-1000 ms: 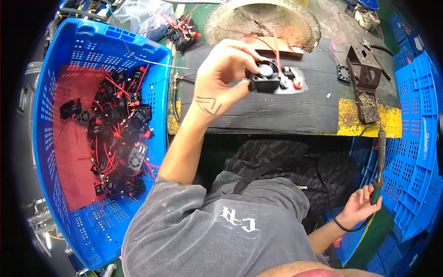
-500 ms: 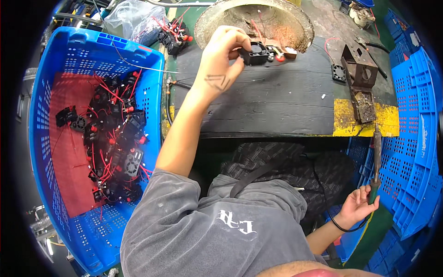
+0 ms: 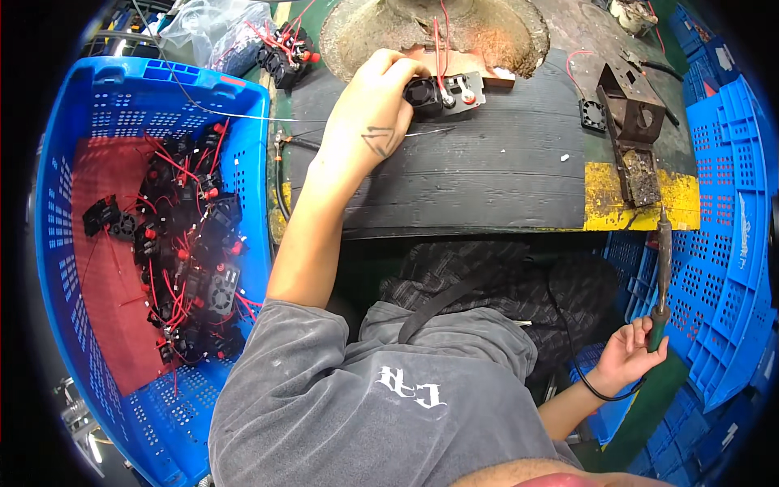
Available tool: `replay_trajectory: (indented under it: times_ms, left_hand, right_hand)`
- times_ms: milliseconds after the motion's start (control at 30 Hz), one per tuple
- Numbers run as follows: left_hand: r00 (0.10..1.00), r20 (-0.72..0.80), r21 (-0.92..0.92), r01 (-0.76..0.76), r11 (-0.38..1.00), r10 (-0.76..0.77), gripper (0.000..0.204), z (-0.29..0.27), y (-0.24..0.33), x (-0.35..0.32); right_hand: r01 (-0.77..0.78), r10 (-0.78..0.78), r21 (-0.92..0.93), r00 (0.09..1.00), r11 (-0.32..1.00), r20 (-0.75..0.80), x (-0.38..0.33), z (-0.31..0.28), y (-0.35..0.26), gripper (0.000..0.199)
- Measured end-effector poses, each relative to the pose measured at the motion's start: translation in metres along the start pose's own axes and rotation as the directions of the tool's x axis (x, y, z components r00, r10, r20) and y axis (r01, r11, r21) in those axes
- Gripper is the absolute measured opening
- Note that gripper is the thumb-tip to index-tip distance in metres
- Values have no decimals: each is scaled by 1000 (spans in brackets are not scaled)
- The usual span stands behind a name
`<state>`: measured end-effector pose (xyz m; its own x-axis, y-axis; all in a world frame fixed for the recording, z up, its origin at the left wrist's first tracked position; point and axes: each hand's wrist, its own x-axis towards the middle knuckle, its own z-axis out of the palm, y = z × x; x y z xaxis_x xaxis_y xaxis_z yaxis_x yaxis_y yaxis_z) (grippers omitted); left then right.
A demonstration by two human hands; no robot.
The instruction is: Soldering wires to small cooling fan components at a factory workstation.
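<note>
My left hand (image 3: 369, 122) reaches over the bench and is closed on the left end of a small black fan assembly (image 3: 466, 96). The assembly has two round terminals, one with a red ring, and red wires rising from it. It sits at the front of a copper-brown block (image 3: 487, 69), just below a crusted metal hood. Down at the right, my right hand (image 3: 629, 353) grips the green handle of a soldering iron (image 3: 664, 268). The iron points up, its tip at the lower edge of a rusty metal stand (image 3: 641, 183).
A blue crate (image 3: 154, 89) at the left holds many fan assemblies with red wires on red sheeting. More assemblies (image 3: 284, 57) lie at the back left by a clear plastic bag. The round hood (image 3: 349, 40) stands at the back. A loose fan (image 3: 592, 115) lies by the stand; blue crates (image 3: 718, 170) rise at the right.
My left hand has brought the fan assembly slightly down and turned it, so its terminals and plate now face up in front of the block. My right hand and the iron are almost unmoved.
</note>
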<state>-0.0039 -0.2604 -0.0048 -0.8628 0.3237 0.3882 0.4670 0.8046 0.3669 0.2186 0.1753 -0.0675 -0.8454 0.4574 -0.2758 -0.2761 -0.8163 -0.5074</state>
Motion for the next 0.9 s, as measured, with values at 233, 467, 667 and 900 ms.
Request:
replay_trajectory:
  times_ms: [233, 467, 667, 900]
  left_hand:
    - [995, 96, 60, -39, 997, 33, 37, -2, -6, 3]
    - [997, 69, 34, 21, 999, -23, 37, -4, -2, 9]
    - [997, 62, 31, 37, 999, -38, 43, 2, -4, 5]
    - [993, -106, 31, 56, 998, -53, 37, -11, 16, -13]
  right_hand:
    - [-40, 41, -32, 998, 999, 36, 0, 22, 7, 35]
    - [-29, 31, -50, 999, 998, 42, 0, 26, 13, 38]
    - [-26, 31, -83, 998, 996, 58, 1, 29, 16, 41]
    - [-15, 25, -134, 997, 991, 72, 4, 41, 27, 44]
